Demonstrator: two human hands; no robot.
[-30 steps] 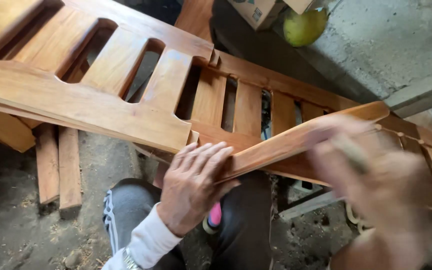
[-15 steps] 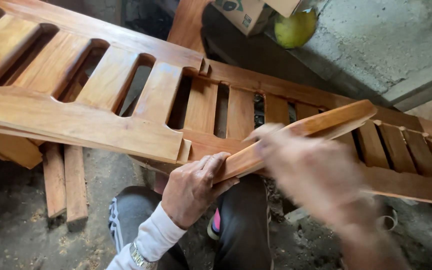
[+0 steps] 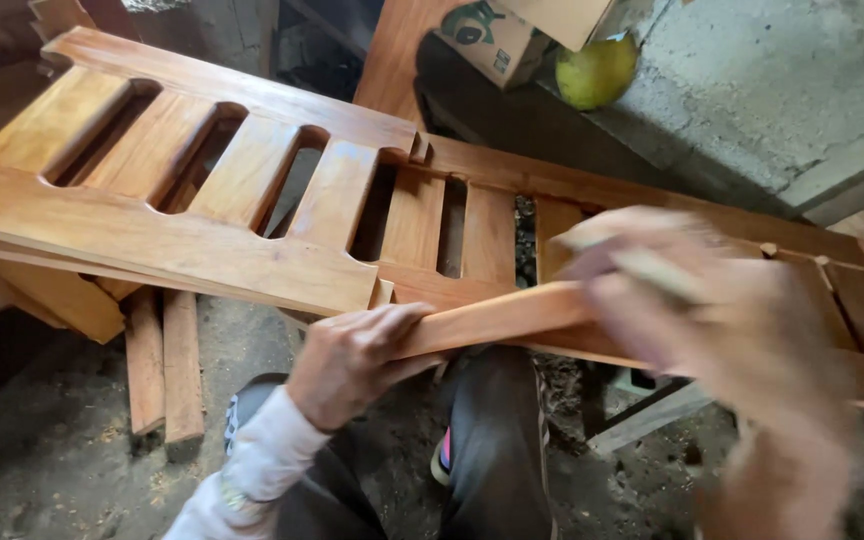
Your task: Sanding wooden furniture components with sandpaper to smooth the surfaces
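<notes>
The left hand [image 3: 357, 360] is closed around the near end of one long wood strip [image 3: 497, 318]. The strip runs left to right and tilts up a little. It lies on one big slatted wood frame [image 3: 252, 180]. The right hand [image 3: 712, 320] is blurry, pressing on the strip, and its grip cannot be told. At the top sit one brown cardboard box [image 3: 497, 35] and one green fruit [image 3: 595, 72].
</notes>
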